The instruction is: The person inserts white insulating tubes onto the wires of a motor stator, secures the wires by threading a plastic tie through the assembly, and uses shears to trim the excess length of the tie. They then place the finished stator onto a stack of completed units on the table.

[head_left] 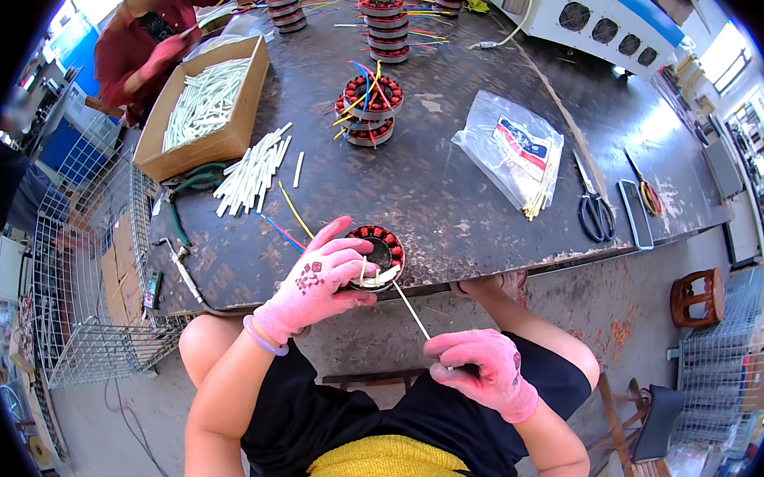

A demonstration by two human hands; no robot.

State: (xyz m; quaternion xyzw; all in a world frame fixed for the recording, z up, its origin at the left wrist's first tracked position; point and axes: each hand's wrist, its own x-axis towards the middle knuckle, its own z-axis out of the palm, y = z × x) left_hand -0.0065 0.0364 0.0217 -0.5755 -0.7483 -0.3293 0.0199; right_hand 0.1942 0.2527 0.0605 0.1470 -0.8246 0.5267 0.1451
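My left hand [314, 282], in a pink glove, grips the side of a motor stator [390, 242] at the table's front edge. Red copper windings ring the stator, and a white strip lies along its near rim. Yellow, blue and red lead wires [279, 230] run from it to the upper left. My right hand [486, 367], also gloved in pink, is closed on a thin white strand [412, 312] that stretches taut from the stator's near side. Whether the strand is cord or thin tubing I cannot tell.
Left of the stator lie loose white tubes [253, 171], a cardboard box [210, 110] of more tubes and green-handled pliers [181, 213]. Stacked stators [371, 107] stand farther back. A plastic bag [514, 150], scissors [595, 215] and snips [645, 192] are to the right. A co-worker [149, 41] sits far left.
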